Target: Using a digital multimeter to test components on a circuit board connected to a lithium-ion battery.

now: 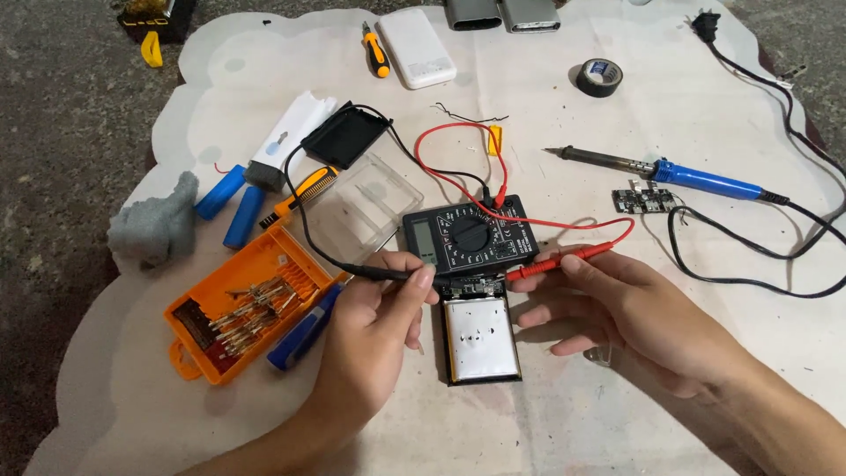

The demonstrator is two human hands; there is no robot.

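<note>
My left hand (374, 322) grips a black test probe (374, 271), its tip pointing right toward a small circuit board (471, 287) at the top of a flat silver battery pack (480, 339). My right hand (617, 304) holds a red test probe (564, 261), tip pointing left at the same board. Both leads run up to a black multimeter (470, 234) just above the pack.
An orange bit case (242, 313) with a blue screwdriver (304, 330) lies left. Blue cells (231, 204), a clear box (361, 207), a grey cloth (159, 225), a blue soldering iron (670, 174), black tape (600, 77), a white power bank (416, 48) and black cables (793, 220) surround them.
</note>
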